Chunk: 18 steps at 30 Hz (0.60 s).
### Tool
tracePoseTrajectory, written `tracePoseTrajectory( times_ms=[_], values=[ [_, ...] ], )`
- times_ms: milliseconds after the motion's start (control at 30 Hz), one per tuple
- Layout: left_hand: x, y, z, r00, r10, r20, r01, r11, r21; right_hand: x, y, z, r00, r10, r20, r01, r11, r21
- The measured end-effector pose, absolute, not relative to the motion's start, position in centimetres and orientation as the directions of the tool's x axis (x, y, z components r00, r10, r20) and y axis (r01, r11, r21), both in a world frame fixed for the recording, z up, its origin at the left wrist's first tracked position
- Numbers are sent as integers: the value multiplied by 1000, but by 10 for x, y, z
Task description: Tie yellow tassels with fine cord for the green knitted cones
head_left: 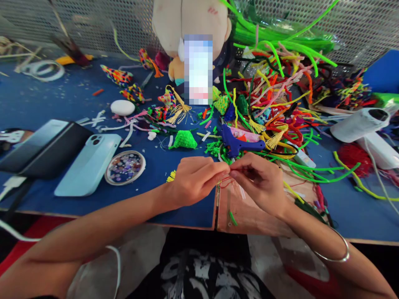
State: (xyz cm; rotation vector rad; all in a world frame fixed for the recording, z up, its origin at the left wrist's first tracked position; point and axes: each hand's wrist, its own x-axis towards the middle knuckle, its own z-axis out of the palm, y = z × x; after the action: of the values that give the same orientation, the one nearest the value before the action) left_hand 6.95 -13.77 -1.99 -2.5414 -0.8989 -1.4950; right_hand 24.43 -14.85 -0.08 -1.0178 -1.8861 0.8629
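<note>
A blue tabletop [28, 104]; on it a phone [89, 168]; a bead dish [144, 162].

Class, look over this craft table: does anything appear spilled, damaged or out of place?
Nothing looks clearly damaged. The oddest spot is the tangled heap of fuzzy stems, sprawling untidily right of centre. The glue gun also looks out of place, lying among loose green clippings beyond the right hand.
</note>
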Motion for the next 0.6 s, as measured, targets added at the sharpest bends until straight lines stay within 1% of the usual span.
tracePoseTrajectory(
  times_ms=[67, 167, 400, 600],
  values=[
    [69, -138, -20, 353, 447, 822, 499, -833, 239, 244, -149, 1, -347, 861, 372, 356, 488, -797],
    [69, -139, -20, 349, 446, 824, 483, -839, 249, 243, -150, 2, -346, 849, 398, 387, 516, -764],
    [69, -142, -22, 320, 495, 808, 465, -825, 321, 244, -153, 2, -374, 786, 492, 394, 615, -683],
    [70, -144, -21, 325, 510, 797, 440, -827, 350, 248, -156, 3, -421, 746, 516, 397, 663, -634]
  ],
)
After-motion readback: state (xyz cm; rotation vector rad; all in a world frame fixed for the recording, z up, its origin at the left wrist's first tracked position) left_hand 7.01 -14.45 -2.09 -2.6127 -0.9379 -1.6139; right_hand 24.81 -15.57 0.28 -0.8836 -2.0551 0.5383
